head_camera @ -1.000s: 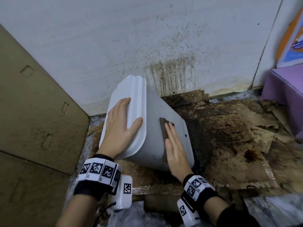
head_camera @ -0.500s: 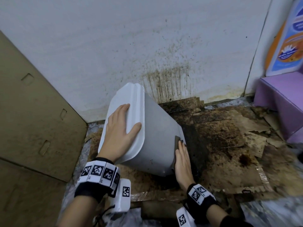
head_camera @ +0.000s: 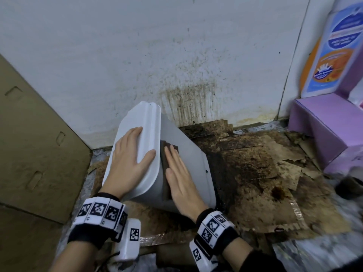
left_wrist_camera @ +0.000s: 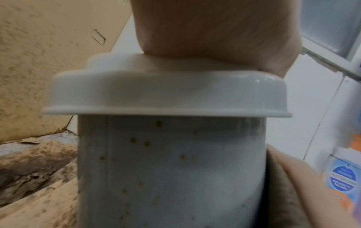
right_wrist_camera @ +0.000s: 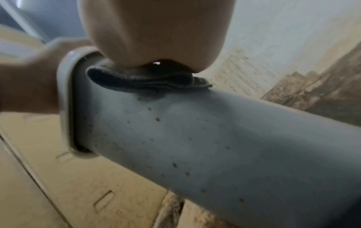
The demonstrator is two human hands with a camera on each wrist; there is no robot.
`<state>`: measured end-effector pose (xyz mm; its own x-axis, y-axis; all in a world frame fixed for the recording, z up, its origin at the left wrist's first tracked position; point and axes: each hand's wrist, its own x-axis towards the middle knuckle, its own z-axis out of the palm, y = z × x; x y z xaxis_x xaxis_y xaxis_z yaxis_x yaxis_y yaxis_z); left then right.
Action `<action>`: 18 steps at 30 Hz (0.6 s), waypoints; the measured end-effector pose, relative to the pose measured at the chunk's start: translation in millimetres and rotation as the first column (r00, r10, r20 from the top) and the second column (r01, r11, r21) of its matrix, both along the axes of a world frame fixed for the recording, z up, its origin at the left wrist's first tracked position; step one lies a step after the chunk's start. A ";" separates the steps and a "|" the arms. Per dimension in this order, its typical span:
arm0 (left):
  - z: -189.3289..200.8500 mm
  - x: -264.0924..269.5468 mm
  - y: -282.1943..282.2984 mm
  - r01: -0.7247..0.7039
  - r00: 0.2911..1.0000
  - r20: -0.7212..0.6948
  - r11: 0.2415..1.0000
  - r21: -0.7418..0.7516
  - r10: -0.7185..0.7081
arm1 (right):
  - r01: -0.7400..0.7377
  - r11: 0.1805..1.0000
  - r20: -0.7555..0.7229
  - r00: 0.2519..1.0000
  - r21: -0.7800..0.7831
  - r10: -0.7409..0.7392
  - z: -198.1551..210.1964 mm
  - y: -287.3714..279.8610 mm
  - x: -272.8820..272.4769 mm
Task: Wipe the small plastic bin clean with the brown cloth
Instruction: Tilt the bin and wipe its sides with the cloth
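A small grey plastic bin [head_camera: 192, 169] with a white lid [head_camera: 137, 146] stands tilted on the stained floor, lid end up and toward the left. My left hand [head_camera: 129, 163] lies flat on the lid with straight fingers, steadying it. My right hand [head_camera: 180, 177] presses the folded brown cloth [head_camera: 165, 160] flat against the bin's side, just below the lid rim. In the right wrist view the cloth [right_wrist_camera: 140, 81] is bunched under my palm on the bin [right_wrist_camera: 215, 146], which carries small brown specks. The left wrist view shows the lid [left_wrist_camera: 166, 94] under my palm and the speckled bin wall [left_wrist_camera: 171, 169].
A stained white wall [head_camera: 176, 65] rises right behind the bin. Brown cardboard panels [head_camera: 33, 154] stand at the left. Dirty, torn cardboard [head_camera: 265, 183] covers the floor to the right. A purple box [head_camera: 324, 124] and a printed package [head_camera: 334, 46] are at the far right.
My right hand has slid the cloth from the bin's lower end back up to just under the lid. The left hand has stayed on the lid.
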<state>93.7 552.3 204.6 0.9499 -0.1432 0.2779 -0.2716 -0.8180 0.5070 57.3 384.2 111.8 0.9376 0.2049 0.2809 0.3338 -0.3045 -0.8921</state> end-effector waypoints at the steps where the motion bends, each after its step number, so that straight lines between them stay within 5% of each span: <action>1: 0.5 -0.3 0.6 0.001 1.000 -0.004 1.000 -0.003 -0.001 | 0.022 1.000 -0.008 1.000 0.002 -0.022 -6.9 -0.6 -0.7; 9: 3.5 -4.6 5.1 -0.012 0.999 -0.044 0.999 -0.044 0.010 | 0.231 0.973 -0.298 0.930 0.021 -0.214 -102.7 -34.0 -4.2; 18: 3.9 -5.4 -2.5 -0.009 0.999 -0.038 1.000 -0.029 0.008 | 0.396 0.909 -0.427 0.850 0.128 -0.310 -82.1 -16.0 -2.2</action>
